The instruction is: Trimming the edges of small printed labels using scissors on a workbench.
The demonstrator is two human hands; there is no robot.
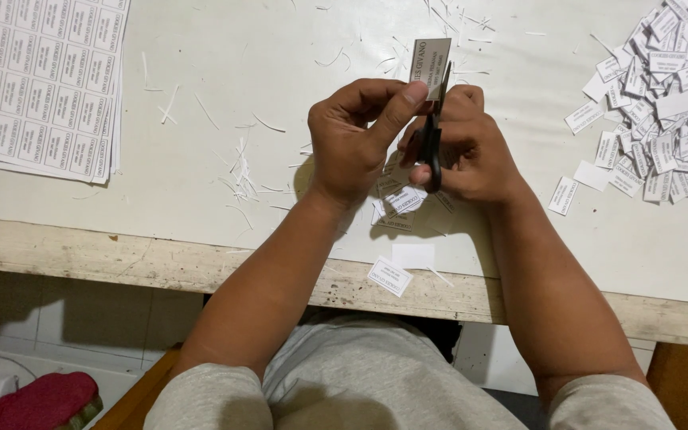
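My left hand (357, 135) pinches a small printed paper label (429, 65) between thumb and fingers and holds it upright above the table. My right hand (463, 143) grips black scissors (433, 135), whose blades point up along the label's right edge. Several cut labels (398, 203) lie on the table just under my hands. One more cut label (390, 276) rests on the wooden table edge.
A stack of uncut printed label sheets (37, 84) lies at the far left. A big heap of cut labels (666, 103) covers the right side. Thin paper trimmings (240, 163) are scattered over the white tabletop (224, 72). A red cloth item (37, 400) sits low left on the floor.
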